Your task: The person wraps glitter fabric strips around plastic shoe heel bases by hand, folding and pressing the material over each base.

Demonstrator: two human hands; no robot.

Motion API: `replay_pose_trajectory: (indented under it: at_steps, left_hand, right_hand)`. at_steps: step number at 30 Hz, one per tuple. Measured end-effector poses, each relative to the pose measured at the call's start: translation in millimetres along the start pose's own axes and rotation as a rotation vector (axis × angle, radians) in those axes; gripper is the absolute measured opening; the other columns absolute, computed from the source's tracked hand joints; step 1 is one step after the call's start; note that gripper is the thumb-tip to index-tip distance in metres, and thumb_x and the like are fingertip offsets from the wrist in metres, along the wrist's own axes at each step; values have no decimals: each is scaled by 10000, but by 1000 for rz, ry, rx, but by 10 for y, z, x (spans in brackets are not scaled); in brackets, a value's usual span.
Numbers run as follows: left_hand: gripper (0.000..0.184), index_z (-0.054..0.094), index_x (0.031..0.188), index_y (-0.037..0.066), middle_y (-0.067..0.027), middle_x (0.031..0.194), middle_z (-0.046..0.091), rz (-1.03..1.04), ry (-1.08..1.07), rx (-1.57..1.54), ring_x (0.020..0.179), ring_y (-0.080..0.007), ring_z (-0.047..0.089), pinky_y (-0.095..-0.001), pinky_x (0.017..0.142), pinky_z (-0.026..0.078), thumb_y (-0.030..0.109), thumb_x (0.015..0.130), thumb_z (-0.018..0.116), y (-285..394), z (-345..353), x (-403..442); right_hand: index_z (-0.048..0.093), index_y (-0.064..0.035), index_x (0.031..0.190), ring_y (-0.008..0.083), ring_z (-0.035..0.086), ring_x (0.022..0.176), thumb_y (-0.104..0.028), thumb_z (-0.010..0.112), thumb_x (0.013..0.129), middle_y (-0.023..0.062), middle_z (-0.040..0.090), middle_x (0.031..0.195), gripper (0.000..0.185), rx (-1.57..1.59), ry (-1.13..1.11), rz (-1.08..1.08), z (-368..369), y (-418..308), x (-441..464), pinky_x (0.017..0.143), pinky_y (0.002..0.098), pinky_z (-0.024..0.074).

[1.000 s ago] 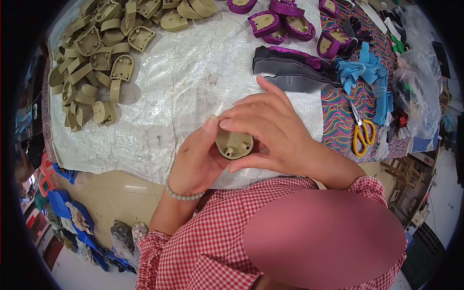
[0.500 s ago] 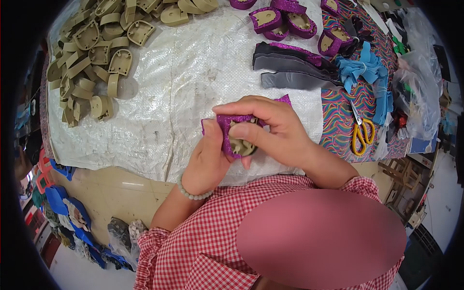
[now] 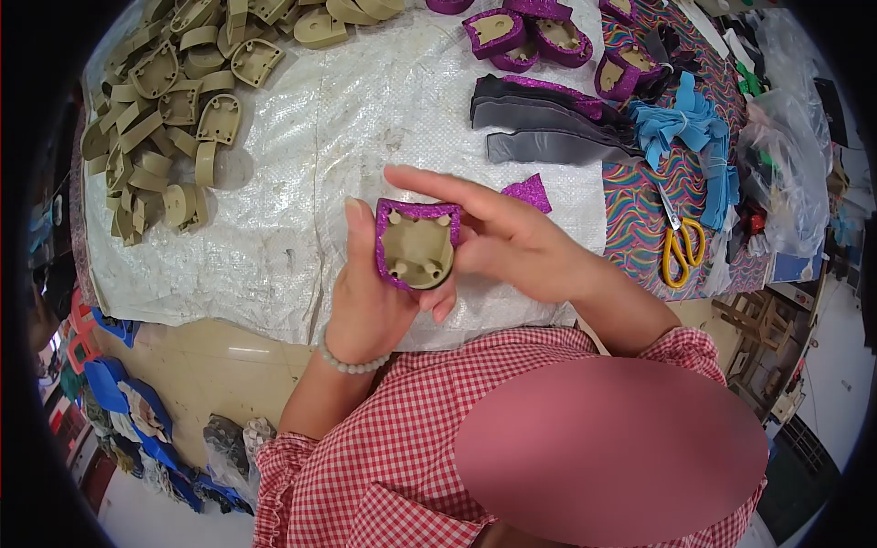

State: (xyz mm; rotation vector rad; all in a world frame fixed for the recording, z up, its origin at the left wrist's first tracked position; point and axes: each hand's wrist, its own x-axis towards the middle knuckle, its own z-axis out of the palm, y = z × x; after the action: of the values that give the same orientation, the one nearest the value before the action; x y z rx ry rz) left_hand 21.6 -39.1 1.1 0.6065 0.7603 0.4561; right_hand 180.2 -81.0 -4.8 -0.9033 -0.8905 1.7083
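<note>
A tan shoe heel (image 3: 416, 251) with its side wrapped in purple glitter material faces up, its hollow inside and small posts showing. My left hand (image 3: 365, 306) holds it, thumb along the left side and fingers underneath. On the other side, my right hand (image 3: 525, 242) has its index finger stretched out beyond the heel's top edge. Its slightly blurred thumb is at the heel's right side; whether it presses there I cannot tell. Just past the right hand, a purple glitter piece (image 3: 527, 193) lies on the white woven sheet (image 3: 301, 210).
Bare tan heels (image 3: 169, 119) are heaped at the left. Purple-covered heels (image 3: 562, 41) sit at the back right, with dark strips (image 3: 548, 123) in front. Blue strips (image 3: 685, 123) and yellow-handled scissors (image 3: 676, 247) lie on the patterned cloth (image 3: 630, 210). Clear plastic bags (image 3: 790, 173) are farther right.
Both hands have moved slightly left with the heel. My right thumb has come off the heel's inside to its right side, uncovering the hollow. The purple piece now shows apart from the hands.
</note>
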Motion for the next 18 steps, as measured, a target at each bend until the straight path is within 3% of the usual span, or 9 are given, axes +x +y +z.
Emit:
replay_pose_trajectory:
  at_steps: [4,7,13,16,18]
  left_hand:
    - [813,576,932,-9,-45,623,504,-2,-78,-36,483,-126,417,-287,446,388,677,923,139,10,-62,15]
    - [823,583,981,-23,-58,693,556,-66,82,-67,488,-126,423,-289,450,396,672,926,148,84,106,-9]
    - [810,578,1012,-26,-77,807,608,-48,-42,-166,533,-135,457,-303,489,413,662,932,159,16,-38,9]
    - [800,570,1036,-15,-76,808,608,-5,80,-39,587,-147,493,-304,520,421,653,936,142,44,49,0]
    - [777,561,1063,-11,-91,858,612,-39,-116,-140,648,-160,521,-311,579,448,633,947,142,-55,-125,23]
  right_hand:
    - [374,-26,1378,156,672,724,-87,503,952,117,631,906,450,-16,-22,60,-3,-101,-22,664,273,565]
    - [366,-28,1382,160,672,746,-92,516,946,123,627,921,466,-104,-32,-14,-20,-96,-3,670,276,564]
    - [384,-27,1361,157,668,779,-102,538,938,118,621,930,456,-27,-63,137,-34,-164,31,668,270,559]
    - [388,-34,1356,156,661,765,-140,601,908,116,612,968,507,-378,-4,51,39,-189,47,674,275,551]
    - [396,-42,1350,157,655,764,-167,661,864,117,601,1013,567,-216,-31,120,-9,-170,45,686,286,546]
